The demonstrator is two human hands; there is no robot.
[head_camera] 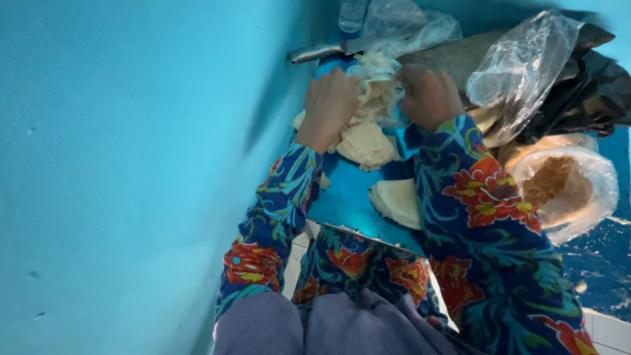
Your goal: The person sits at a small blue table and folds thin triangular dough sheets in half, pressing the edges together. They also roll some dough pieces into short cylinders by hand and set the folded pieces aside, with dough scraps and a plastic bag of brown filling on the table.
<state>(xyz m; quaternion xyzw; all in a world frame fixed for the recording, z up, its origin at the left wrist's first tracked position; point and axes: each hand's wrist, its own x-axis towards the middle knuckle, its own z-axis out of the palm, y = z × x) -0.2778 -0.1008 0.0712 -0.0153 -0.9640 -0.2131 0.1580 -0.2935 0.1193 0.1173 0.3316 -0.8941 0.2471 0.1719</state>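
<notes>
My left hand (332, 98) and my right hand (430, 95) both grip a lump of pale dough (376, 89) partly wrapped in thin clear plastic, held over a blue board (345, 197). The fingers of both hands curl into the dough from either side. A flattened piece of dough (367, 144) lies just below my hands, and another pale piece (397, 200) rests nearer me on the board. My sleeves are blue with red flowers.
A knife (328, 49) with a metal handle lies beyond the board. To the right are a crumpled clear plastic bag (519, 72), dark cloth (591, 85) and a bag of brown powder (565, 187). A blue wall (131, 164) fills the left.
</notes>
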